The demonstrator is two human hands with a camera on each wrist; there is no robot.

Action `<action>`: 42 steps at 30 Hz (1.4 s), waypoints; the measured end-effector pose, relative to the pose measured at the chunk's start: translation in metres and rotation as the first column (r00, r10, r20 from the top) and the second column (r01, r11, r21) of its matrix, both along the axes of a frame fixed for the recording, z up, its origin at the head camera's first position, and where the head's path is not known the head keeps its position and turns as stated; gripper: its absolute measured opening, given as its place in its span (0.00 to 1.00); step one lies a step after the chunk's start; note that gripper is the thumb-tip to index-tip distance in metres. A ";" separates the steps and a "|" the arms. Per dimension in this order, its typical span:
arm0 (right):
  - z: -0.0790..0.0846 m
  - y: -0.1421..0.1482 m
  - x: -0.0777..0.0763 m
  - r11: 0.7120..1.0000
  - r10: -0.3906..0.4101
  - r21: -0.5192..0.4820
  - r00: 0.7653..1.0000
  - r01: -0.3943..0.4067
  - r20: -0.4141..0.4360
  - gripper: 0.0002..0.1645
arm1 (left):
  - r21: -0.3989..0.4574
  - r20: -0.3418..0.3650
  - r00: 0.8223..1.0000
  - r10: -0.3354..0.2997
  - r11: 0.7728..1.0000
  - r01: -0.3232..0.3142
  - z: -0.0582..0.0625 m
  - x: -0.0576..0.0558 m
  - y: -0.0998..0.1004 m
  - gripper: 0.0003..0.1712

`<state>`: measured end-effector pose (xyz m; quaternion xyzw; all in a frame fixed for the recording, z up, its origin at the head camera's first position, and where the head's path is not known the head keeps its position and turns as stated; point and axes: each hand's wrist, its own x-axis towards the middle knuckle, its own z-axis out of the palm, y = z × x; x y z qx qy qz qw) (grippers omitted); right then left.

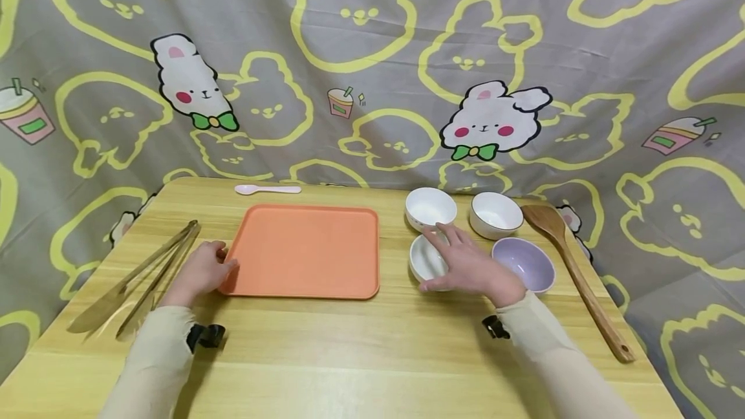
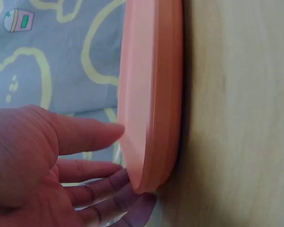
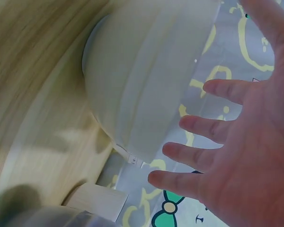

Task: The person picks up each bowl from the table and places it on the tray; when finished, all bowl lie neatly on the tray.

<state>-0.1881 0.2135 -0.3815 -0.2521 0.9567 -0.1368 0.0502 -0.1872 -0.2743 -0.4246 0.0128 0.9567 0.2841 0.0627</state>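
Note:
My left hand point(image 1: 200, 270) is at the left edge of an orange tray point(image 1: 308, 251) lying flat on the table. In the left wrist view, the thumb is straight near the tray's rim point(image 2: 154, 94) and the fingertips reach its end, loosely bent; firm contact cannot be made out. My right hand point(image 1: 465, 264) hovers over the front white bowl point(image 1: 423, 264) with its fingers spread. The right wrist view shows those fingers apart from the bowl's wall point(image 3: 142, 80). A purple bowl point(image 1: 526, 264) stands just right of this hand, partly behind the wrist.
Two more white bowls point(image 1: 431, 207) point(image 1: 496, 214) stand at the back right. Beside them lies a wooden spatula point(image 1: 573, 270). Tongs point(image 1: 145, 270) lie on the left, a pink spoon point(image 1: 268, 190) behind the tray. A patterned curtain point(image 1: 372, 37) hangs at the table's back edge.

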 end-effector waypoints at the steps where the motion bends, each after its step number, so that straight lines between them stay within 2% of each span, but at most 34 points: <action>1: -0.001 0.000 -0.001 1.000 -0.003 0.004 1.000 0.002 0.006 0.65 | 0.013 -0.002 1.000 0.001 1.000 -0.001 0.000 -0.001 -0.001 0.30; 5: -0.003 -0.002 -0.003 1.000 -0.026 0.008 0.999 0.026 0.027 0.65 | 0.022 -0.016 1.000 0.013 1.000 -0.013 0.002 -0.003 -0.003 0.23; 9: -0.005 -0.002 -0.003 0.999 -0.048 0.024 0.998 0.047 0.033 0.63 | 0.019 -0.014 0.999 0.029 0.999 -0.029 0.003 -0.005 -0.005 0.20; 15: -0.007 -0.003 -0.004 0.999 -0.034 0.031 0.999 0.033 0.019 0.56 | 0.023 -0.038 0.999 0.029 0.999 -0.028 -0.001 -0.004 -0.008 0.21; 22: -0.005 -0.003 -0.007 0.997 -0.068 0.043 0.996 0.066 0.062 0.56 | -0.064 -0.072 0.997 -0.004 0.998 -0.001 0.000 -0.005 -0.007 0.20; 26: -0.003 -0.004 -0.008 0.997 -0.068 0.049 0.994 0.063 0.091 0.56 | -0.051 -0.073 0.997 -0.005 0.999 0.002 -0.002 -0.004 -0.008 0.21; 32: 0.000 -0.008 -0.012 0.996 -0.057 0.069 0.995 0.051 0.088 0.56 | -0.021 -0.057 0.998 -0.006 1.000 0.005 -0.001 -0.003 -0.009 0.22; 38: 0.001 -0.009 -0.015 0.997 -0.039 0.074 0.993 0.031 0.110 0.55 | -0.049 -0.035 0.999 -0.027 0.998 0.026 0.001 -0.003 -0.006 0.20; 42: 0.006 -0.013 -0.016 0.998 -0.017 0.063 0.994 0.010 0.110 0.54 | -0.086 -0.052 0.998 -0.038 0.996 0.033 -0.001 -0.005 -0.004 0.19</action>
